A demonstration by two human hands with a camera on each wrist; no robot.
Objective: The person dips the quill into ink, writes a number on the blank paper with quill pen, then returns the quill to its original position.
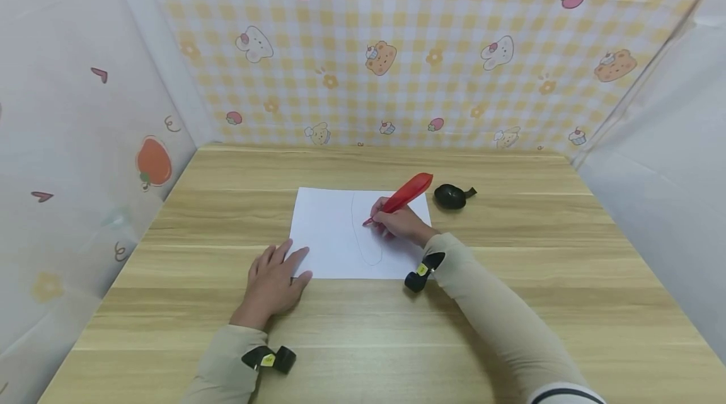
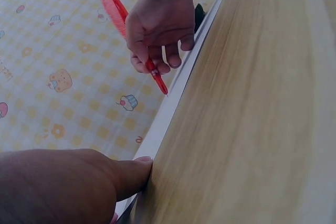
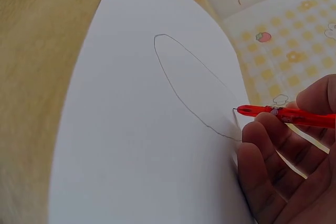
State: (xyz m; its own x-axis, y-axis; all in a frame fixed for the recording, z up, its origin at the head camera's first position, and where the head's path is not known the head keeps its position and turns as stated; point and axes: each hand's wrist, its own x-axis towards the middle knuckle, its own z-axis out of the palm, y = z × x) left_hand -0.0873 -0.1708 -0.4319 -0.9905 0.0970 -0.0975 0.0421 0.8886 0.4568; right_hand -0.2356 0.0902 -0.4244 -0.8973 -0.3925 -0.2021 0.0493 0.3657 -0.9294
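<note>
A red feather pen [image 1: 411, 191] is pinched between the thumb and fingers of my right hand [image 1: 404, 222], its plume slanting up to the right. Beneath it lies a white sheet of paper [image 1: 323, 227], bearing a thin dark line [image 1: 356, 237] in a long, narrow U-shaped loop. In the right wrist view the pen's tip [image 3: 239, 109] is close to the paper; whether it touches, I cannot tell. My left hand [image 1: 275, 281] rests with spread fingers at the paper's lower left corner. The left wrist view shows its thumb [image 2: 134, 177] on the paper's edge.
A small black rounded object [image 1: 450, 196] with a short flat tab sits just right of the paper's upper right corner. The wooden table [image 1: 539, 253] is backed by a yellow checked cloth [image 1: 431, 89] and flanked by white sheets on both sides.
</note>
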